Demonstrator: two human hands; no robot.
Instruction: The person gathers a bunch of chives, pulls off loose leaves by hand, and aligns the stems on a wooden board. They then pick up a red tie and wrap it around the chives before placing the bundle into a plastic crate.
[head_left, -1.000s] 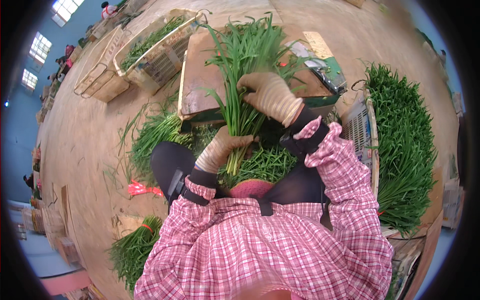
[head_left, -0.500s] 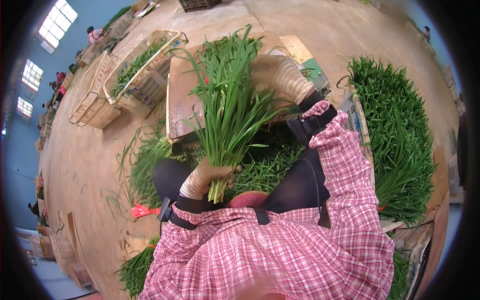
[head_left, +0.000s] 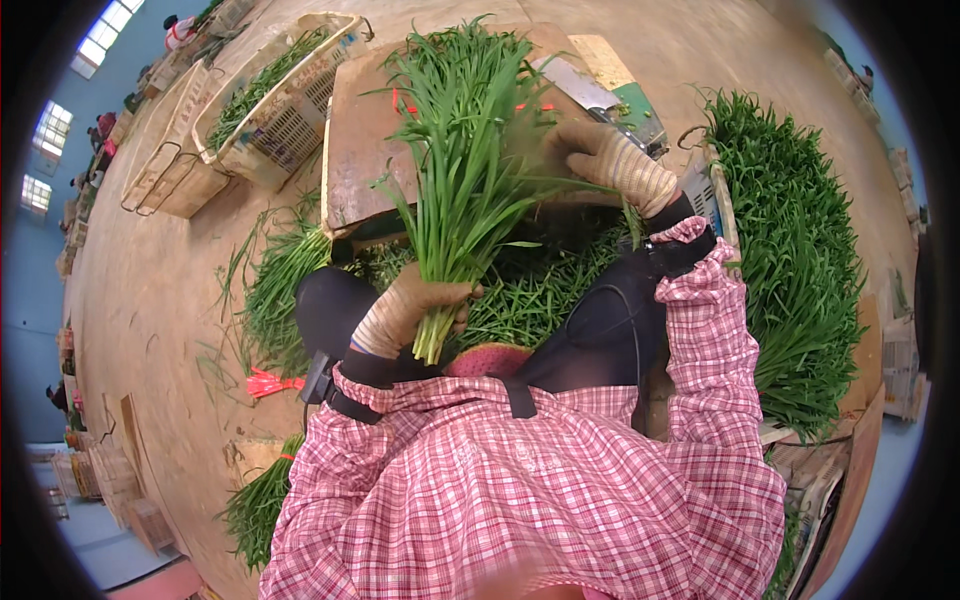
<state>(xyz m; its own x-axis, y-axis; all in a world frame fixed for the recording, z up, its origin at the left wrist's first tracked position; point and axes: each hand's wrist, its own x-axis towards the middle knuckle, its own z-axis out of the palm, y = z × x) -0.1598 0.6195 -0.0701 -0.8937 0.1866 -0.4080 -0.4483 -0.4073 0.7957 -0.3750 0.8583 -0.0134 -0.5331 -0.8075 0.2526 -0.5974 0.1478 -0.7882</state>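
My left hand (head_left: 418, 305), in a tan glove, is closed around the pale lower stems of a bunch of chives (head_left: 460, 215). The long green leaves fan upward and away from me, over a brown board (head_left: 365, 180). More chives (head_left: 460, 60) lie on the board behind the bunch, beside a red tie (head_left: 403, 102). My right hand (head_left: 612, 160), also gloved, is to the right of the leaves. Its thumb stands apart from the fingers, whose tips are blurred. A few thin leaves (head_left: 632, 225) hang just below that hand.
A flat metal piece (head_left: 575, 82) lies at the board's right. Dense chives (head_left: 785, 260) fill a crate on my right. Two pale plastic crates (head_left: 270, 135) stand far left. Loose chives (head_left: 285, 285), red ties (head_left: 272, 383) and a tied bunch (head_left: 262, 510) are on my left.
My right hand has moved away from the leaves to the right, and its fingers show more clearly. My left hand keeps its hold on the chives. The whole view has shifted slightly.
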